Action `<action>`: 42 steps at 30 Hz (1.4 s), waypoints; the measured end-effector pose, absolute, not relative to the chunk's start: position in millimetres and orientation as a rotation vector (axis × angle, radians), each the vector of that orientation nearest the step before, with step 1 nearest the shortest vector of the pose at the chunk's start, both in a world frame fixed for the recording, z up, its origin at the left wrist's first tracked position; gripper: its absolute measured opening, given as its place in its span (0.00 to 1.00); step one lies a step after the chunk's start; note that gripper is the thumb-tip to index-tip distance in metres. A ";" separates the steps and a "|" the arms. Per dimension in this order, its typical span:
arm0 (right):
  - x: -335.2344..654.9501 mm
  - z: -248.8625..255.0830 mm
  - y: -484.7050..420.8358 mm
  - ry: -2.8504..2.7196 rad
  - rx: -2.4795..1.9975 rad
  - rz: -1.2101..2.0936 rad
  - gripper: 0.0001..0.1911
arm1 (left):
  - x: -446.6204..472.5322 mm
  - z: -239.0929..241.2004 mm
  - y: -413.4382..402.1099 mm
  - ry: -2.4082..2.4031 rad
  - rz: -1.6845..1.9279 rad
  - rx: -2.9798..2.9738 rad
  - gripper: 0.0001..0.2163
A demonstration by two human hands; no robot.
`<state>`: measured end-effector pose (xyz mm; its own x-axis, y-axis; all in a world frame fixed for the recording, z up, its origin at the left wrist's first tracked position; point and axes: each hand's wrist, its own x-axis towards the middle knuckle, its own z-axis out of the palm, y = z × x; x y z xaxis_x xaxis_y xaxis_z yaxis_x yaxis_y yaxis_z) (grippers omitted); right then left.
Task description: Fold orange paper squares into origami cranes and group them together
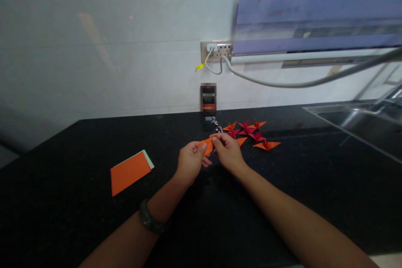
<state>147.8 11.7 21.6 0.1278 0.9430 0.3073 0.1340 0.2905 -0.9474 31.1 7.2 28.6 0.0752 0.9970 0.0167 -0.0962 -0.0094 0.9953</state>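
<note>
Between my two hands is a small piece of folded orange origami paper, raised over the dark counter. My left hand pinches its left side between thumb and fingers. The fingers of my right hand press on its right side, with the thumb against the fold. Just beyond my right hand lie several folded paper cranes, among them a red crane and an orange crane. Part of this group is hidden behind my right hand. To the left rests a stack of square orange paper with a pale green edge showing.
A phone-like object, blurred, leans on the wall with a beaded strap in front. Above it is a wall socket with a plugged-in white cable. A metal sink is set into the black counter at right.
</note>
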 end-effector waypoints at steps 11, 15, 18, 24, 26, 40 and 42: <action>151.1 25.8 13.1 -1.244 -1.118 0.833 0.18 | 29.9 27.3 6.1 1.071 1.196 1.167 0.10; 146.9 22.3 12.9 -1.315 -1.093 0.845 0.12 | 29.5 26.4 6.9 1.067 1.208 1.172 0.09; 142.3 20.0 11.7 -1.343 -1.065 0.887 0.12 | 30.4 26.5 7.1 1.036 1.211 1.169 0.08; 137.3 22.5 9.6 -1.089 -0.895 1.178 0.11 | 33.1 26.8 4.7 0.986 1.258 1.167 0.10; 136.9 22.4 9.8 -1.069 -0.854 1.140 0.10 | 33.5 27.5 3.7 0.977 1.295 1.148 0.11; 137.4 23.3 7.9 -1.153 -0.914 0.988 0.04 | 35.0 30.2 0.8 0.934 1.297 1.150 0.10; 135.9 23.7 6.9 -1.074 -0.899 1.051 0.05 | 34.7 30.8 0.5 0.953 1.287 1.160 0.10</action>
<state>135.9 6.9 23.7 0.1312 0.9618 0.2402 -0.2194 0.2644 -0.9391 34.7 0.5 30.8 0.0843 0.9924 0.0900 -0.2032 -0.0713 0.9765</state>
